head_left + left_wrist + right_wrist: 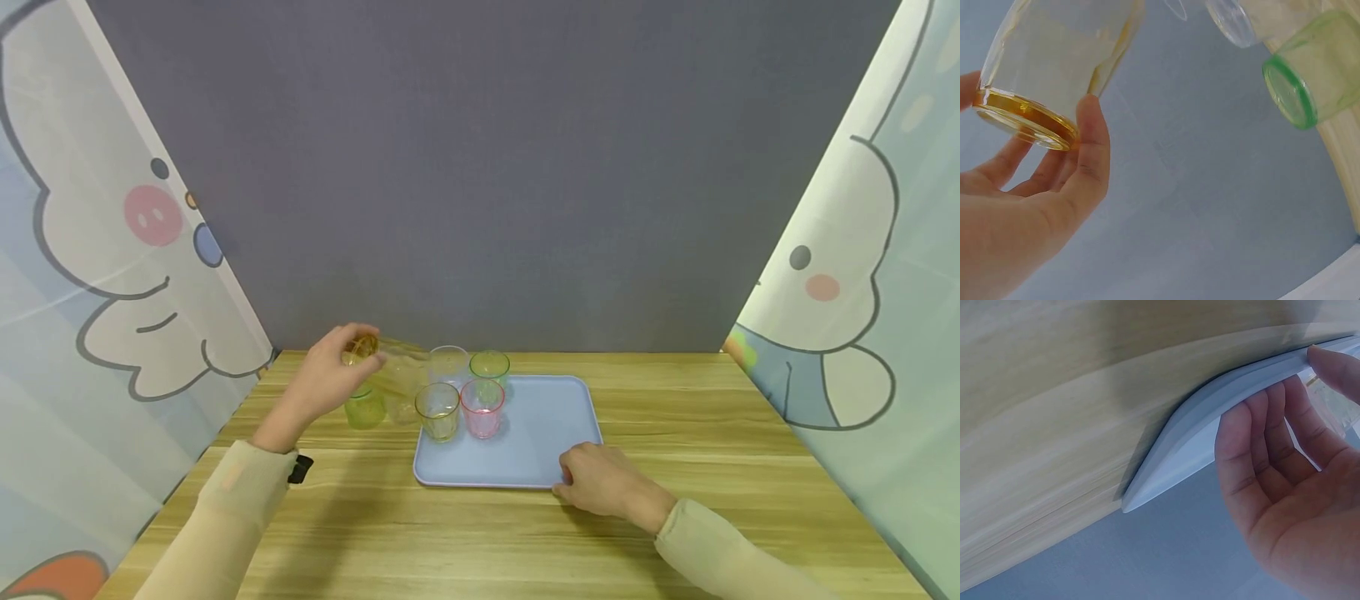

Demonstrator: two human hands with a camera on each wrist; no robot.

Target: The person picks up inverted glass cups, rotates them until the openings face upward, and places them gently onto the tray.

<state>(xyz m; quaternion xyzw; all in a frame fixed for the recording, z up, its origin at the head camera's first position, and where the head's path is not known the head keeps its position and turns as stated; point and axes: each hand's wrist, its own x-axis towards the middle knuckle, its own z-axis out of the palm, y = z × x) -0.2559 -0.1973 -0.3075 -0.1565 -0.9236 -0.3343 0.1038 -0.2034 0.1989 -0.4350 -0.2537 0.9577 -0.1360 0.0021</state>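
Observation:
My left hand [324,373] grips a clear glass cup [1054,56] with an amber base by its base end. The cup is tilted, its body pointing right over the tray's far left side in the head view. Beneath that hand a green cup [365,410] stands upside down on the table, a clear cup [1232,22] beside it. My right hand [603,479] pinches the near right edge of the blue tray [558,425], thumb on one side of the rim and fingers on the other.
At the tray's left half stand a red-rimmed pink cup [482,412], a yellowish cup [438,417], a green-rimmed cup [490,367] and a clear cup [448,360]. A grey panel [480,183] rises behind the wooden table [420,542]; printed curtains [832,350] hang at both sides.

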